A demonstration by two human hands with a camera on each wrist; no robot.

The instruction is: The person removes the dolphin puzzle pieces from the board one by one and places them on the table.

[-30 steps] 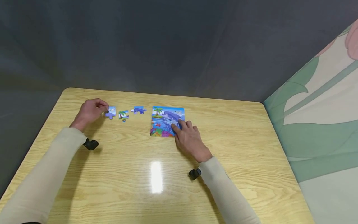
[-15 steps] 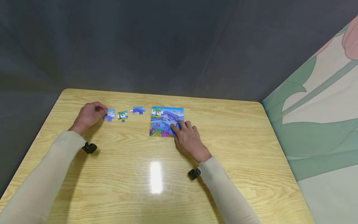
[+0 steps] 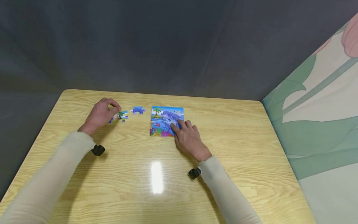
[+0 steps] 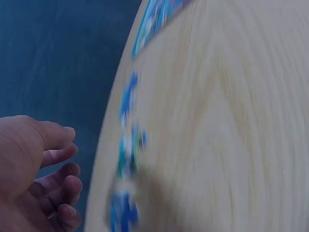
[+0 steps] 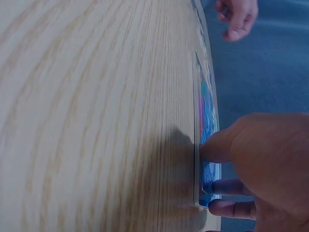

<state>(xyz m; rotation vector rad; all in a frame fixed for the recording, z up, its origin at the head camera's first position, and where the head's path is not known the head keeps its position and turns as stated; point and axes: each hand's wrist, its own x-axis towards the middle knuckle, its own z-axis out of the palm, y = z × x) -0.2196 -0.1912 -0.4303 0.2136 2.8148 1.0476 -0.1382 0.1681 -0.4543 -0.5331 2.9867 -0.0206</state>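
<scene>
My left hand (image 3: 100, 114) hovers over the far left of the table, fingers loosely bent and nothing seen between them. Under its fingertips lies a puzzle piece with a palm tree (image 3: 123, 115). A blue-purple piece (image 3: 111, 120) is mostly hidden behind the hand in the head view; the blurred left wrist view shows this blue piece (image 4: 123, 212) on the tabletop. A dolphin piece (image 3: 138, 110) lies farther right. My right hand (image 3: 191, 140) rests on the right edge of a square dolphin puzzle (image 3: 163, 124), its thumb and fingers touching the picture and covering the lower right corner.
The wooden table (image 3: 126, 174) has its far edge just beyond the pieces, against a dark curtain (image 3: 156, 46). A wall with a leaf and flower print (image 3: 316, 137) stands at the right. A camera (image 3: 98, 150) sits on each wrist.
My left hand has moved right from beside the left piece to the palm-tree piece, now covering most of the left one. My right hand has stayed on the puzzle.
</scene>
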